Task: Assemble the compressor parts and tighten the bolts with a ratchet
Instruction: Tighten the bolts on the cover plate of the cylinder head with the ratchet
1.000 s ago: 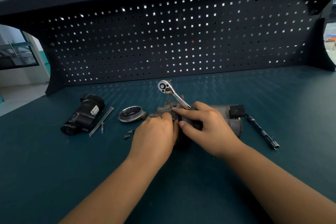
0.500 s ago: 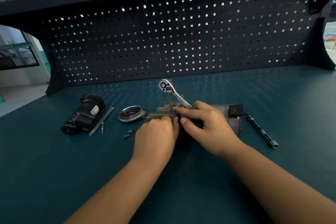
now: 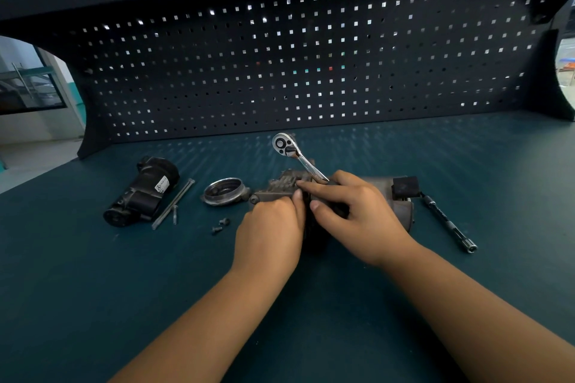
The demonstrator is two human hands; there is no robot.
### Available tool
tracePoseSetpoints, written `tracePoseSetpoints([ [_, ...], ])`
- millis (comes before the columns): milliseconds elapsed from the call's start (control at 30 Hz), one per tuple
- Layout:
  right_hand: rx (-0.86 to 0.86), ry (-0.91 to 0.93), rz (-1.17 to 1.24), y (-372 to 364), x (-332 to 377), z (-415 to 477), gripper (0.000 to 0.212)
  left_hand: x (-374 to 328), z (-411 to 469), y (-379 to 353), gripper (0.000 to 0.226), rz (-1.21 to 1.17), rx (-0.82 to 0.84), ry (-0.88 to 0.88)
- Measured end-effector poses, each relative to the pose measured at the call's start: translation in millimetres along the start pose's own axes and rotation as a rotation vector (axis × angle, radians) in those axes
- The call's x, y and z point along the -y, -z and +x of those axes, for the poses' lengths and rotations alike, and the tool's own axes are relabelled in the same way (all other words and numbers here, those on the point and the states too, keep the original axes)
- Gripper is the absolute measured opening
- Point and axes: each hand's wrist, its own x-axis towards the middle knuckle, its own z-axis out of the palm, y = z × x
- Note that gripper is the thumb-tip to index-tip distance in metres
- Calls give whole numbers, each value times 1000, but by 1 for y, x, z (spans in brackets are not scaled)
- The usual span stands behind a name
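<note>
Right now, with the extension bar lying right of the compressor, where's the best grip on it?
Probably mid-shaft on the extension bar, from above, pinching across it. It lies flat on the bench, slanting away from the compressor body; its far end sits close by the black connector, while the middle and the near socket end lie free.
</note>
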Motion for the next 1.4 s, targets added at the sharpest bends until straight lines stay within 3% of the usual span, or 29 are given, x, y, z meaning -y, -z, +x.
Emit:
tracePoseSetpoints([
  [500, -4, 35, -38, -2, -4, 0, 37, 0, -2, 4, 46, 22, 39, 9],
  [700, -18, 109, -193, -5, -5, 0, 42, 2, -2, 4, 42, 50, 24, -8],
  [833, 20, 125, -421, -8, -7, -1, 55, 2, -1, 3, 41, 51, 36, -8],
  [933, -49, 131, -563, -14, -7, -1, 63, 2, -1, 4, 40, 27, 34, 2],
  [1100, -170, 97, -578, -26, -8, 0, 51, 2, -2, 7, 38, 10, 15, -9],
  [1400, -192, 88, -482, -27, -11, 1, 42, 6, -3, 7, 35, -27, -5, -14],
])
